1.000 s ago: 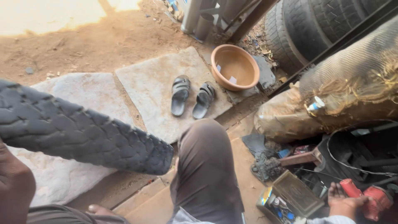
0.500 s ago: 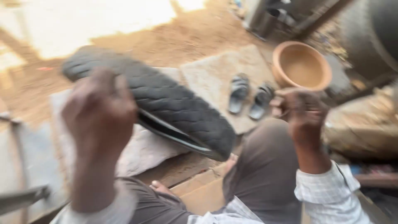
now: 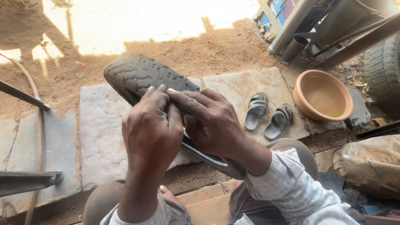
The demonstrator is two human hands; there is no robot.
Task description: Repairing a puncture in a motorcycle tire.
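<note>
A black treaded tyre point(image 3: 137, 75) lies tilted across my lap, its tread facing up and away. My left hand point(image 3: 151, 129) clasps the tyre's near edge from above, fingers curled over it. My right hand point(image 3: 210, 118) presses on the tyre beside the left, its fingers lying over the left hand's fingertips. The tyre's inner rim point(image 3: 208, 156) shows under my right wrist. My knees in dark trousers sit below both hands.
Stone slabs point(image 3: 100, 129) cover the ground ahead. A pair of grey sandals point(image 3: 266, 114) and a brown clay-coloured bowl point(image 3: 323, 96) are on the right. Stacked tyres point(image 3: 383, 66), a metal frame point(image 3: 291, 25) and a wrapped bundle point(image 3: 368, 164) stand at right. Metal bars point(image 3: 23, 98) at left.
My right hand came back from the tool clutter at the right and now rests on the tyre. Both hands have closed together on the tyre, which has swung in front of me.
</note>
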